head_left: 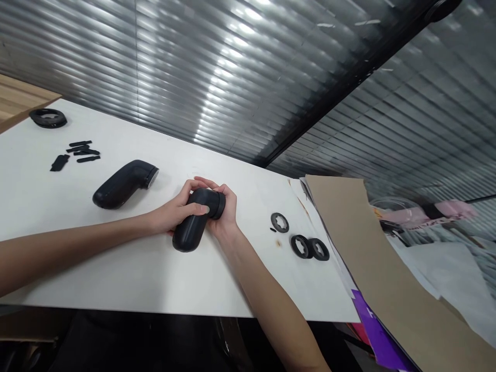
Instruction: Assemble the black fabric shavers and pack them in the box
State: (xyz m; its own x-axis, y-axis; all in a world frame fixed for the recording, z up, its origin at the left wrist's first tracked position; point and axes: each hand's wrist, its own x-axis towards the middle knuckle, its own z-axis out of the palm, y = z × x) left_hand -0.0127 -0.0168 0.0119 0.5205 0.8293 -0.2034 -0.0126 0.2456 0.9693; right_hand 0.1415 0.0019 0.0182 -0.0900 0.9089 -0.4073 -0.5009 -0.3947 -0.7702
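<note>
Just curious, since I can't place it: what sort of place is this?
Probably an assembly or repair workspace: the left hand and right hand hold a black appliance casing, a matching casing lies on the white table, and small black parts and rings are set out nearby.

Matte black cylindrical casing (pixel 189 235), partly hidden by the grip; tiny black sliver (pixel 273 230) beyond, too small to identify.

White worktop (pixel 116 281) carrying loose black parts

Supporting a black ring (pixel 48 118) near the far left corner, flat black strips (pixel 79 151) close by, a black fabric shaver body (pixel 124 184) toward the middle, and, approaching the right edge, a notched ring (pixel 279 222) beside two touching rings (pixel 309 248).
</note>
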